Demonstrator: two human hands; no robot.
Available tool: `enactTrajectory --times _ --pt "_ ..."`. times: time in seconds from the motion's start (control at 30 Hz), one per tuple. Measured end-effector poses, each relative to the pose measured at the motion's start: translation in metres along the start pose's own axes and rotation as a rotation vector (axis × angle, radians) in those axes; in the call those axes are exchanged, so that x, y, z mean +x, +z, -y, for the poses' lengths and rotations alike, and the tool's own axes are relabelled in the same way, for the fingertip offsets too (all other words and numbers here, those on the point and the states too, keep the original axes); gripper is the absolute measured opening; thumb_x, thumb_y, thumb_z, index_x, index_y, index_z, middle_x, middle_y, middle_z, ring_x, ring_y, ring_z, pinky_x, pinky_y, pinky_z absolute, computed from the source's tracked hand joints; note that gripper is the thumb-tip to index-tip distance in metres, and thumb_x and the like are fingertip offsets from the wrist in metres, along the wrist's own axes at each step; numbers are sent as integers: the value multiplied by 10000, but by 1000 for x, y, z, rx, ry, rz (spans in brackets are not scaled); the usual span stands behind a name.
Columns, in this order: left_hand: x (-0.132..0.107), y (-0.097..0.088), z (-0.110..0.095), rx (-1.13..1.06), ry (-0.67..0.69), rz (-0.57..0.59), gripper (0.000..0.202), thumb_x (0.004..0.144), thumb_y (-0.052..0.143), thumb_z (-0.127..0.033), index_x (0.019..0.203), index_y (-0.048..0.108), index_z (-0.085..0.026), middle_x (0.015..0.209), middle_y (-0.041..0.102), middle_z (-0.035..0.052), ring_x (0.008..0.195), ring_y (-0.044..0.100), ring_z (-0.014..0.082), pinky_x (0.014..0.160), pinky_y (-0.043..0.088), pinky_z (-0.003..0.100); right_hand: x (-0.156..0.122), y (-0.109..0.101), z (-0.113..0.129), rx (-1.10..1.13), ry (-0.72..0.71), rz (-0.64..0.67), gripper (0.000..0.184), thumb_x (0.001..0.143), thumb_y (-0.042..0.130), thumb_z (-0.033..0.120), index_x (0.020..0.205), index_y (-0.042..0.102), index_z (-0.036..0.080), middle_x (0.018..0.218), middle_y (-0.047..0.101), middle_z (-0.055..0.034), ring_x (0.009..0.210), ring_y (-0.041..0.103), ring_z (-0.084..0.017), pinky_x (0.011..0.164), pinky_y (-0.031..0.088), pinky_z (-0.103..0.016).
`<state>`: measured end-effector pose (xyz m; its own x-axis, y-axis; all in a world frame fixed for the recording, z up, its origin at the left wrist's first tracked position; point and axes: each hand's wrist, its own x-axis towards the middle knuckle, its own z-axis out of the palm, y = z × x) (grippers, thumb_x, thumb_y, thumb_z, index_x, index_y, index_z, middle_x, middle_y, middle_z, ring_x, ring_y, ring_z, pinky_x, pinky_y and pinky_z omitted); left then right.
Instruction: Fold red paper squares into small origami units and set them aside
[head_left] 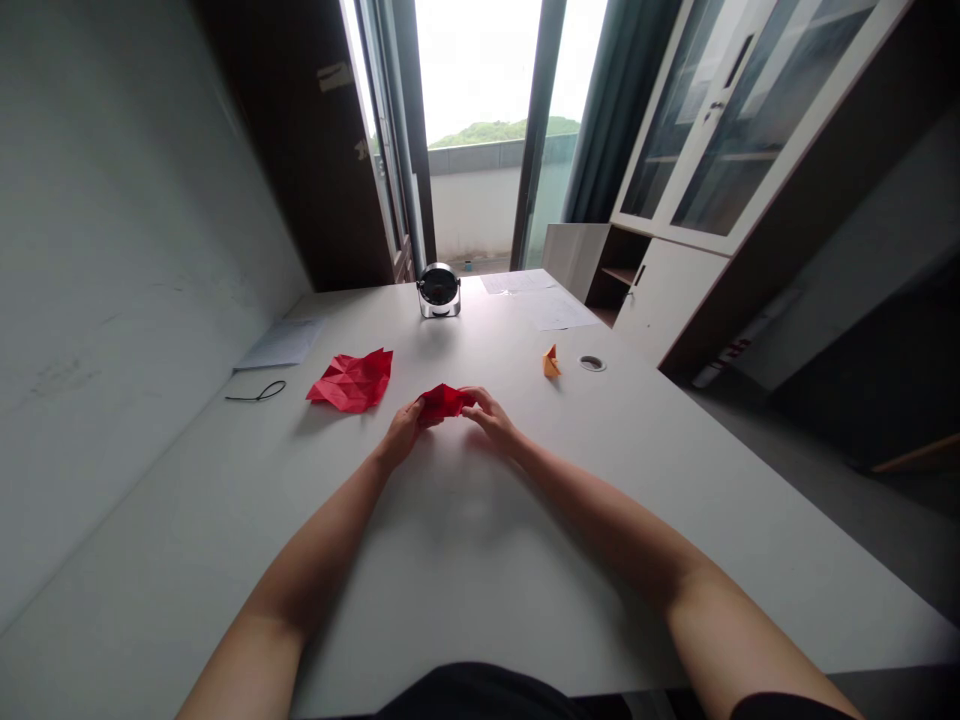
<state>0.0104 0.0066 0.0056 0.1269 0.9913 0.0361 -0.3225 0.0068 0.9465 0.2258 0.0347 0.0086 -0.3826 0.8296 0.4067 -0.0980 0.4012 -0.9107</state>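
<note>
A folded piece of red paper (443, 401) is held between my two hands, a little above the white table. My left hand (405, 428) pinches its left side, fingers closed on the edge. On the other side, my right hand (489, 415) grips the right edge between thumb and fingers. Some of the fingertips are hidden by the paper. A second red sheet (351, 381), creased and spread out, lies to the left of my hands. Off to the right stands a small folded orange paper piece (551, 361).
A round black-and-silver device (439, 290) stands at the back of the table (465, 560). Papers (564, 310) lie at the far right, more sheets (279, 343) at the left by a black cord loop (256, 392). A cable hole (592, 363) sits near the right edge.
</note>
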Motion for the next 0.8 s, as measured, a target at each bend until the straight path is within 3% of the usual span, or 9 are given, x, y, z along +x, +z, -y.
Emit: enactTrajectory --times 0.5,0.67,0.8 --pt "-1 0 4 87 42 50 574 867 619 -550 1247 656 -122 1179 708 168 1087 672 332 931 504 469 0 1 -1 5 62 8 336 860 614 465 1068 677 208 1058 673 -66 949 630 -214 867 519 -386" --pt "-5 4 2 188 112 85 488 832 703 -451 1205 663 -139 1218 687 152 1100 653 300 965 498 454 1 1 -5 -48 55 -5 303 845 623 441 1022 682 202 1079 656 -66 960 627 -215 870 508 -377" --pt "-9 9 3 307 206 108 630 732 802 -352 1296 583 -177 1291 644 131 1133 626 287 959 510 421 2 2 -6 -24 57 -32 300 822 633 439 984 674 189 1061 640 -68 940 629 -219 849 508 -368"
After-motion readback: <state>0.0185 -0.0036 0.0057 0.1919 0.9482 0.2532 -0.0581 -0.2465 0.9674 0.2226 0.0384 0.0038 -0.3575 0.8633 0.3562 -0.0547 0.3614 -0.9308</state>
